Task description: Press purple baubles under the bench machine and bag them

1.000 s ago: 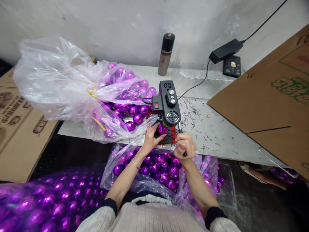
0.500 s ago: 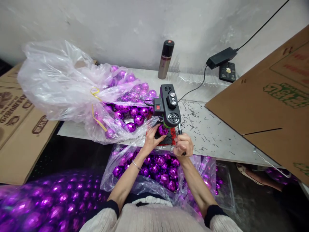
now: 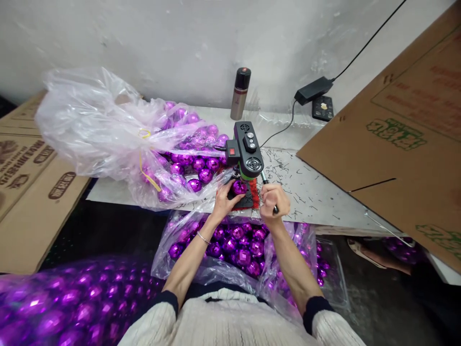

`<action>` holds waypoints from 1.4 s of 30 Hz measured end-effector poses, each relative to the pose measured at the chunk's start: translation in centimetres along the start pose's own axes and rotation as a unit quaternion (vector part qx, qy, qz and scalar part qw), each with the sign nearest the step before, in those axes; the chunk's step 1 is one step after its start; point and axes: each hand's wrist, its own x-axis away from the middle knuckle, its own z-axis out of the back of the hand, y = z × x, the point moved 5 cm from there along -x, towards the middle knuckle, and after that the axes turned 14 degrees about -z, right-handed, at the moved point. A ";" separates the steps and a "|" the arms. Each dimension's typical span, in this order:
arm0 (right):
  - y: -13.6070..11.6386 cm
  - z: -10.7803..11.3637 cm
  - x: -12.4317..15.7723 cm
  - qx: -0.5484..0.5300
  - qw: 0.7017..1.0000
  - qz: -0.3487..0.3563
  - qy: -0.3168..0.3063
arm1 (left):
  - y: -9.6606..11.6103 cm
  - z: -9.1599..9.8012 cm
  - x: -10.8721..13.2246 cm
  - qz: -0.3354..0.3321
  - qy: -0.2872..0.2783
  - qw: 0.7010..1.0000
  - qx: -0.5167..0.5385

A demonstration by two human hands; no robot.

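Observation:
A small black bench machine (image 3: 246,150) with a red switch stands at the table's front edge. Under its head sits a purple faceted ball (image 3: 239,187) on a black and red base. My left hand (image 3: 224,202) curls round that ball and holds it in place. My right hand (image 3: 273,201) is closed on the machine's black lever handle (image 3: 267,187), just right of the ball. Below the table edge, between my arms, an open clear bag of purple balls (image 3: 237,245) rests in front of me.
A big clear bag of purple balls (image 3: 144,144) lies left on the white table (image 3: 324,192), which is strewn with thin dark scraps. A spray can (image 3: 239,93), a power adapter (image 3: 311,90), cardboard sheets (image 3: 396,139) right and boxes (image 3: 29,182) left. Another person's sandalled foot (image 3: 363,250) shows at right.
The view has shifted a little, so everything sits slightly left and higher. My hands keep their grips on the ball and the lever; my right hand sits slightly higher against the machine.

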 end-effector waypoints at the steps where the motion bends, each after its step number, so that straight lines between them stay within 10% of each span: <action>1: -0.3 0.1 -0.6 0.000 1.000 -0.026 -0.004 | 0.2 0.3 0.4 0.007 0.010 1.000 0.002; 9: -0.7 0.2 -0.5 -0.028 0.998 -0.058 -0.003 | 4.6 5.2 7.0 -0.094 -0.105 0.989 -0.038; 15: -0.4 0.0 0.1 -0.029 0.997 -0.064 0.011 | 0.6 10.0 0.0 -0.018 0.049 0.969 -0.243; 18: -0.6 0.0 0.0 -0.035 0.998 -0.061 0.009 | -2.7 9.6 -3.8 0.058 -0.049 0.952 -0.297; 21: -0.6 0.0 0.0 -0.039 0.998 -0.057 0.005 | -4.4 9.1 -5.0 0.088 -0.137 0.946 -0.280; 27: -0.6 0.1 -0.3 -0.030 0.998 -0.056 0.006 | -2.6 11.6 -4.7 0.067 0.010 0.995 -0.071; 33: -1.4 0.2 -1.8 -0.015 0.997 -0.079 0.003 | 0.1 9.2 -2.4 0.193 0.028 0.947 0.255; 42: -1.9 0.3 -2.1 -0.009 0.998 -0.056 -0.018 | 1.5 5.0 0.2 0.290 -0.021 0.886 0.362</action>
